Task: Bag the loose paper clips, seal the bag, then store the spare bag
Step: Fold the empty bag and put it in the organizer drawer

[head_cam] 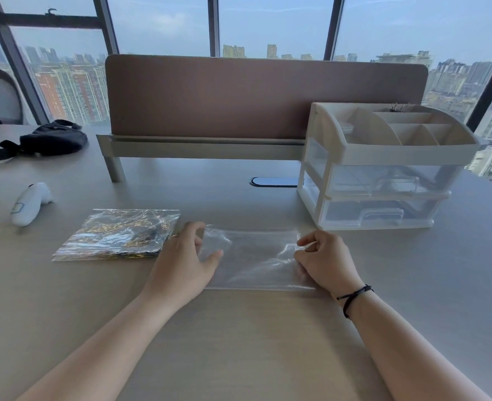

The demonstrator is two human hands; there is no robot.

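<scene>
A clear, empty plastic bag [256, 259] lies flat on the desk in front of me. My left hand [184, 261] rests on its left end with fingers spread. My right hand [323, 261] pinches the bag's right end between thumb and fingers. To the left lies a second clear bag [117, 235] filled with gold paper clips, flat on the desk and touching my left hand's knuckles.
A white drawer organiser [383, 169] with two clear drawers and open top compartments stands at the right. A brown desk divider [265, 96] runs along the back. A white controller [29, 204] and a black pouch [48, 140] lie at the far left.
</scene>
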